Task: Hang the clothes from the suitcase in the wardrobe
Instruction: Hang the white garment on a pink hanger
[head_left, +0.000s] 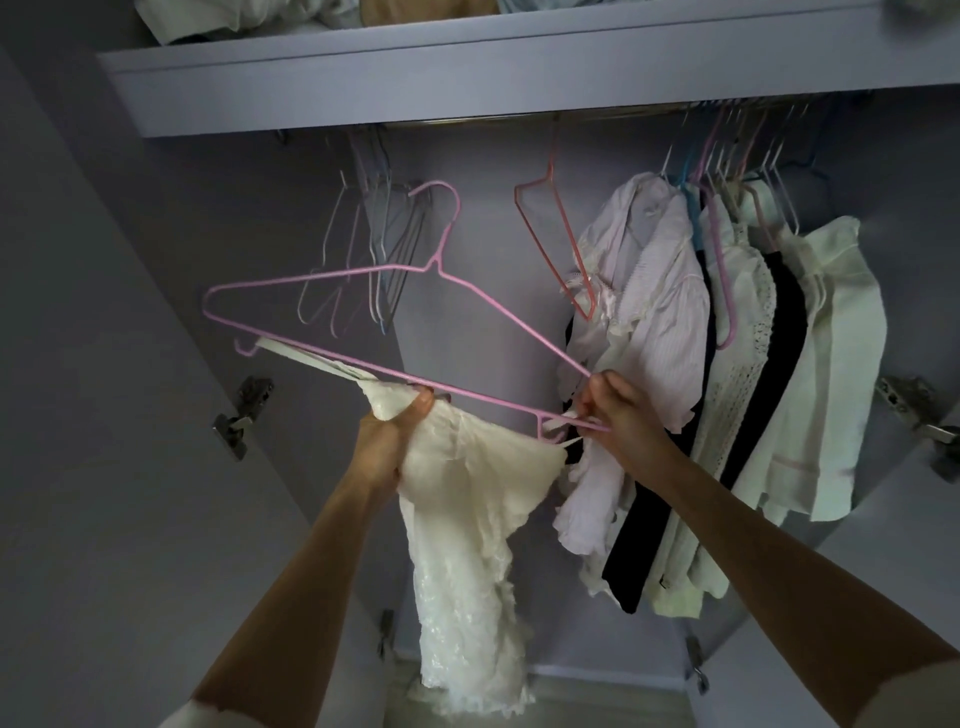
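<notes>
Held up inside the open lilac wardrobe (156, 234), below its hanging rail (467, 122): a thin pink wire hanger (332, 275), tilted with its right end lower. Left hand (395, 441) gripping a bunched cream crinkled camisole (467, 519) just under the hanger's lower bar, fingers (423, 402) curled and clamped on the cloth. One narrow strap of that top looped over the small notch at the hanger's left end; the rest dangling down between the two forearms. Right hand (621, 415) at the hanger's right corner, fingers pressed together on the wire and on the second white strap there.

On the rail to the left, a cluster of bare pale wire hangers (363, 249). Near the rail's middle, a single bare coral-pink hanger (550, 228). Toward the rail's right end, a row of hung garments (727, 364): pale pink ruffled blouse, white lace piece, black item, cream shirts, touching one another. Above, on the top shelf (467, 62), folded light fabrics (208, 21) at its front edge. Metal door hinges (241, 415) on both side walls.

No brand, label or readable writing visible anywhere.
</notes>
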